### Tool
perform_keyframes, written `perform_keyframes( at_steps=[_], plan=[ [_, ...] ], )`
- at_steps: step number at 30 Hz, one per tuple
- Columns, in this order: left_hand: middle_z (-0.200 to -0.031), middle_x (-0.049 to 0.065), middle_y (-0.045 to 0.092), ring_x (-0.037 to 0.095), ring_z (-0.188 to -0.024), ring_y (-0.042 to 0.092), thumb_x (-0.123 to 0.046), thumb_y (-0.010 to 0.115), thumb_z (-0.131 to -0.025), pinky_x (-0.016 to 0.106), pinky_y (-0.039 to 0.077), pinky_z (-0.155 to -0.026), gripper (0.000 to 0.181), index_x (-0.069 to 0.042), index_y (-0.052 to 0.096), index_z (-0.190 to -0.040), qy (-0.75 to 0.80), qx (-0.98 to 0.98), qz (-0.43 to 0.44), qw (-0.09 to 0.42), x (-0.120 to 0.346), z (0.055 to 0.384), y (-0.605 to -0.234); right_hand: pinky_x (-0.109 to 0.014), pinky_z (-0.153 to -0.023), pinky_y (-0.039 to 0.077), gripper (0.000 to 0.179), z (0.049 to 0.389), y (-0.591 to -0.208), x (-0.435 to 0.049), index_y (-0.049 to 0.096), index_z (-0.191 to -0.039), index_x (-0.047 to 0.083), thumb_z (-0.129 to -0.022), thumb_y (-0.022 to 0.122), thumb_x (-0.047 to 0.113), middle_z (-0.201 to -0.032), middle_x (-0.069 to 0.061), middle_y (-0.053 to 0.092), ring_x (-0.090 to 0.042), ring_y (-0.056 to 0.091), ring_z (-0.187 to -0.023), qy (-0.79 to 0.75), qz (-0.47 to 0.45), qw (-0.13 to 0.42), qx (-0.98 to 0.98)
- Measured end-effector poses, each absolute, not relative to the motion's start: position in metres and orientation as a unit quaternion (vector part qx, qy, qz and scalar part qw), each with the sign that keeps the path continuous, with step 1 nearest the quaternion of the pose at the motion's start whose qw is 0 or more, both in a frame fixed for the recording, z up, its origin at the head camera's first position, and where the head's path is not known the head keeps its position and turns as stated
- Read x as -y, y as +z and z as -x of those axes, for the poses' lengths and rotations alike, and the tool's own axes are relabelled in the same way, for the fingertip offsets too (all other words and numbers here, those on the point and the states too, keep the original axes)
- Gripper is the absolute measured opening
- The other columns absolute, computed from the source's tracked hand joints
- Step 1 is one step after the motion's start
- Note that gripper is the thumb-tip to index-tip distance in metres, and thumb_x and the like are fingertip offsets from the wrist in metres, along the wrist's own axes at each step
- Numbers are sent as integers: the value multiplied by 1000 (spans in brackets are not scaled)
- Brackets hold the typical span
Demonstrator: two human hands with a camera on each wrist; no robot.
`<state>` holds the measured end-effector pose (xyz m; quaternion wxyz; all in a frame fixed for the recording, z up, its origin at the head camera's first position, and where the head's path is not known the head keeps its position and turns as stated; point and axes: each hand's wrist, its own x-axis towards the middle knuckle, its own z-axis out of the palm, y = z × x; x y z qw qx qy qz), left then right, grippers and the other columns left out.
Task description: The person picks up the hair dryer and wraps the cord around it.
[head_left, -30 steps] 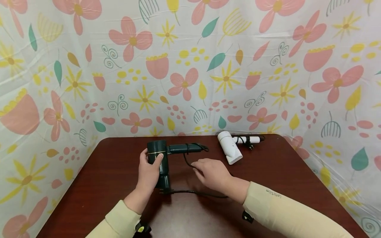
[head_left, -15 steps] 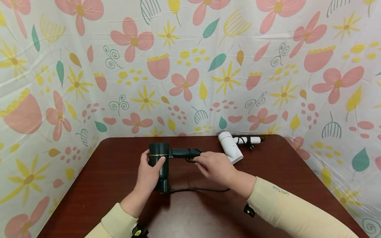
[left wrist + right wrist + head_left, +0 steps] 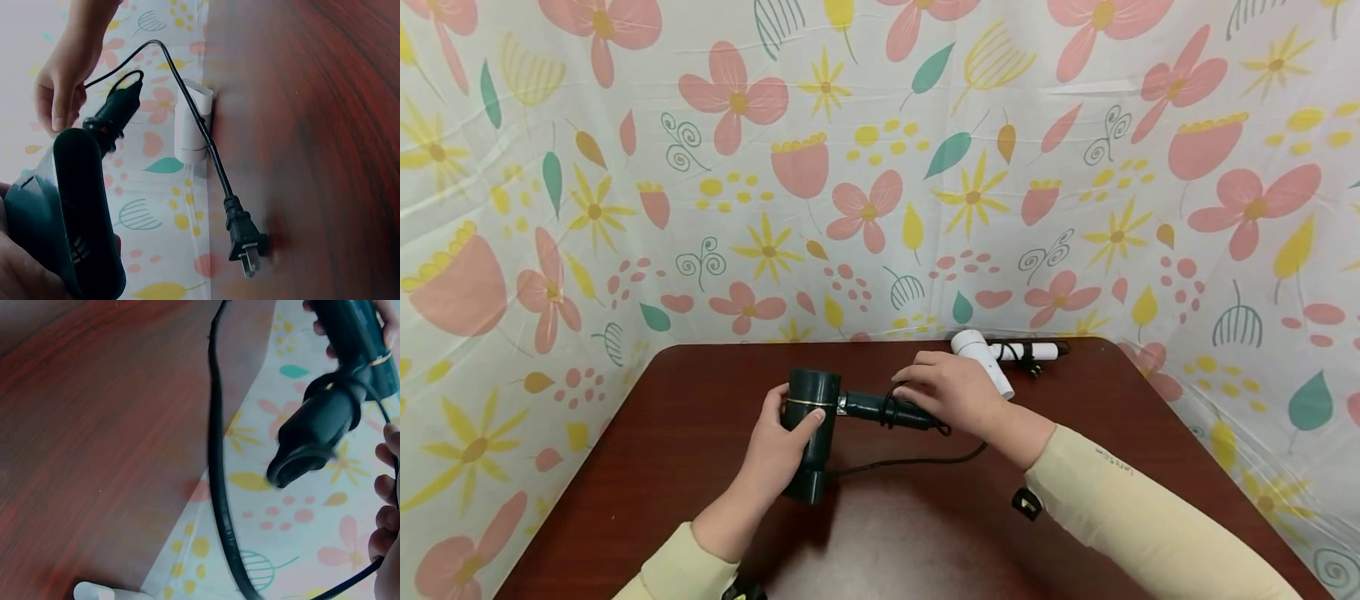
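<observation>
My left hand (image 3: 775, 450) grips the barrel of a dark green hair dryer (image 3: 815, 388), thumb across its front. The dryer's handle points right, with loops of black cord around it. My right hand (image 3: 958, 392), above and behind the handle's far end, holds the black cord (image 3: 917, 460) in curled fingers (image 3: 386, 519). From that hand the cord droops and runs back left below the handle. In the left wrist view the two-pin plug (image 3: 244, 231) hangs at the cord's end, beside the dryer's flat nozzle (image 3: 87, 219).
A white hair dryer (image 3: 981, 354) with its cord wound round the handle lies at the back right of the brown table (image 3: 662, 433), partly covered by my right hand. A floral curtain (image 3: 880, 283) stands behind the table's back edge.
My right hand has risen from below the handle to above and behind it, bringing the cord along. The green hair dryer has shifted slightly right, and its handle now slopes down to the right.
</observation>
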<state>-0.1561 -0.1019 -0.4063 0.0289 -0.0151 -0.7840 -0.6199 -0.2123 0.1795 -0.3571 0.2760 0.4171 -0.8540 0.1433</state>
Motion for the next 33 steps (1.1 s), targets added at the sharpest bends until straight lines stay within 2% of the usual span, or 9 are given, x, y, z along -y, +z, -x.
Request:
perform_keyframes(
  at_steps=[4, 9, 17, 23, 27, 31, 33],
  plan=[
    [-118, 12, 53, 28, -96, 62, -41, 69, -93, 44, 54, -78, 64, -25, 35, -145, -623, 782, 30, 17, 105, 155, -407, -21, -60, 45, 21, 218, -359, -183, 76, -109, 29, -91, 71, 40, -90, 15, 60, 1, 52, -70, 151, -399, 235, 873],
    [-116, 12, 52, 28, -96, 60, -37, 68, -95, 45, 53, -78, 58, -25, 38, -143, -616, 786, 54, 6, 108, 152, -407, -24, -59, 44, 22, 230, -361, -189, 74, -114, 31, -94, 69, 36, -93, 17, 59, 0, 49, -69, 168, -365, 196, 895],
    [-118, 12, 50, 28, -95, 60, -32, 64, -97, 45, 54, -75, 54, -24, 38, -143, -633, 771, 59, -18, 108, 148, -405, -27, -62, 44, 23, 243, -368, -192, 72, -118, 30, -97, 65, 35, -92, 16, 61, -2, 49, -70, 183, -351, 182, 900],
    [-116, 16, 48, 31, -96, 60, -32, 60, -100, 44, 54, -75, 48, -24, 38, -142, -653, 755, 50, -23, 108, 149, -402, -30, -68, 47, 24, 246, -372, -188, 72, -119, 29, -96, 66, 32, -102, 13, 65, -5, 57, -82, 202, -341, 176, 901],
    [-120, 17, 47, 32, -97, 58, -30, 56, -102, 43, 54, -76, 47, -21, 36, -144, -678, 733, 48, -22, 104, 150, -401, -32, -71, 47, 26, 247, -376, -184, 71, -122, 24, -99, 62, 30, -105, 8, 67, -8, 57, -85, 216, -342, 157, 901],
    [-124, 18, 46, 32, -98, 57, -28, 53, -103, 43, 53, -76, 48, -18, 32, -145, -703, 708, 55, -16, 98, 148, -398, -32, -75, 48, 28, 245, -382, -178, 71, -123, 17, -103, 55, 28, -97, 9, 67, -10, 57, -86, 228, -361, 143, 893],
    [-125, 18, 46, 32, -99, 56, -28, 52, -103, 43, 53, -77, 47, -18, 31, -144, -713, 699, 56, -15, 95, 148, -396, -33, -76, 49, 27, 243, -385, -175, 70, -122, 12, -103, 54, 23, -87, 11, 67, -11, 58, -85, 252, -384, 145, 876]
  ],
)
